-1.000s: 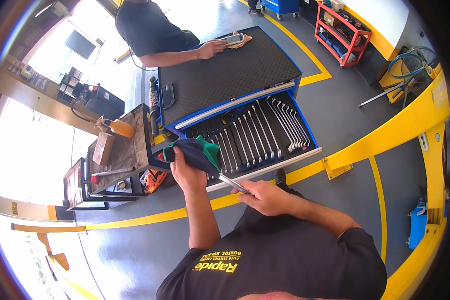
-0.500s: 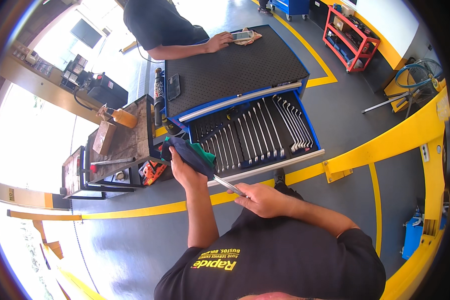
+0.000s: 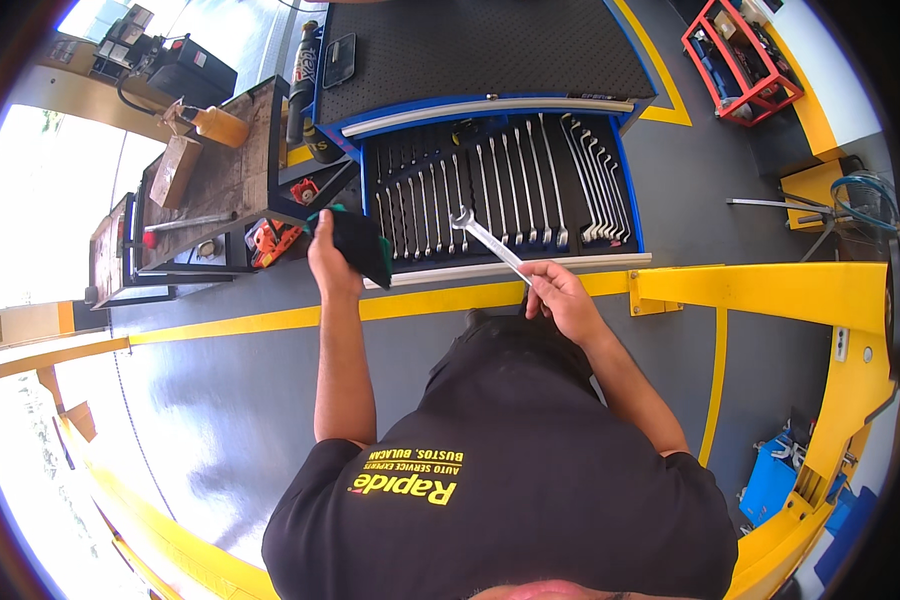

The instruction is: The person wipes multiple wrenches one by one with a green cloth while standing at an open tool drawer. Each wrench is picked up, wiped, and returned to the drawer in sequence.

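Observation:
My right hand grips one end of a silver combination wrench, whose open-jaw end points up and left over the front of a drawer. In my left hand is a dark cloth with green edges, bunched and hanging to the right of the fingers. Cloth and wrench are apart. Below and beyond them the tool drawer stands pulled out, its black liner holding rows of wrenches by size; straight ones fill the left and middle, and bent offset ones lie at the right.
A blue tool cabinet with a black ribbed top bears a phone. At left, a worn cart carries an orange spray bottle and a wooden block. Yellow lift arms flank me; a red cart stands far right.
The wrench has come out of the cloth and swung up, with my right hand moving right. My left hand has shifted left with the cloth. The view has tilted, dropping the co-worker from sight.

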Demonstrator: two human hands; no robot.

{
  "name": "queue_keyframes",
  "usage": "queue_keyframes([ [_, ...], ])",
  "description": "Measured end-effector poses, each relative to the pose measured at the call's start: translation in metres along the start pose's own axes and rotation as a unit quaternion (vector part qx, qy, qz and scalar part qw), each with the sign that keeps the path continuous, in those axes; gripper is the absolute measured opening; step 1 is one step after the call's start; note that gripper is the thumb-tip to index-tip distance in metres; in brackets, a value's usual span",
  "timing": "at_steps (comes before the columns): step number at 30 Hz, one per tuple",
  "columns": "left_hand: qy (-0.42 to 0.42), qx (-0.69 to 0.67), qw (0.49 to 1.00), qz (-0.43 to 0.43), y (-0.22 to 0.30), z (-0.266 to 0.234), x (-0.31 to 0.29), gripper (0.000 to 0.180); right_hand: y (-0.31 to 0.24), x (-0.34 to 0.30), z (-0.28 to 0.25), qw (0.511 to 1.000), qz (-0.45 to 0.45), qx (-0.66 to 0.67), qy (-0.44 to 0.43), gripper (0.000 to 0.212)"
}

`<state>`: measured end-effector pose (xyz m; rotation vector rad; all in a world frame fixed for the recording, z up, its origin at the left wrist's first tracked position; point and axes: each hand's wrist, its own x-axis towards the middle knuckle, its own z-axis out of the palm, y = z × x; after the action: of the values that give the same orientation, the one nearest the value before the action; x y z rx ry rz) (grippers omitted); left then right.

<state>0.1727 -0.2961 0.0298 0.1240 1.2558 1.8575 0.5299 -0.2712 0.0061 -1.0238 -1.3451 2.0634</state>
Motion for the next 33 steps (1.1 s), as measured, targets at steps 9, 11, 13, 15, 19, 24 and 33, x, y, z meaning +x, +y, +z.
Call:
queue_keyframes([
  [9, -0.168, 0.451, 0.874, -0.066, -0.141, 0.058, -0.033, 0.046, 0.061, 0.075, 0.031, 0.995, 0.035, 0.087, 0.038, 0.049],
  [11, -0.155, 0.557, 0.815, 0.034, -0.158, 0.055, -0.012, 0.050, 0.059, 0.082, 0.023, 0.996, 0.077, 0.051, -0.003, 0.051],
  [13, -0.161, 0.625, 0.760, 0.071, -0.155, 0.057, -0.001, 0.043, 0.056, 0.090, 0.007, 0.998, 0.056, -0.039, -0.011, 0.050],
  [15, -0.180, 0.664, 0.720, 0.092, -0.156, 0.058, 0.013, 0.041, 0.055, 0.091, -0.019, 0.982, -0.020, -0.185, 0.012, 0.045],
  [19, -0.162, 0.749, 0.631, 0.120, -0.154, 0.071, 0.023, 0.050, 0.033, 0.082, -0.070, 0.935, -0.082, -0.318, 0.131, 0.033],
  [24, -0.184, 0.813, 0.540, 0.118, -0.153, 0.092, 0.039, 0.065, 0.057, 0.060, -0.132, 0.863, -0.103, -0.437, 0.231, 0.023],
  [33, -0.192, 0.832, 0.509, 0.111, -0.166, 0.114, 0.048, 0.067, 0.071, 0.052, -0.135, 0.810, -0.171, -0.511, 0.232, 0.013],
])
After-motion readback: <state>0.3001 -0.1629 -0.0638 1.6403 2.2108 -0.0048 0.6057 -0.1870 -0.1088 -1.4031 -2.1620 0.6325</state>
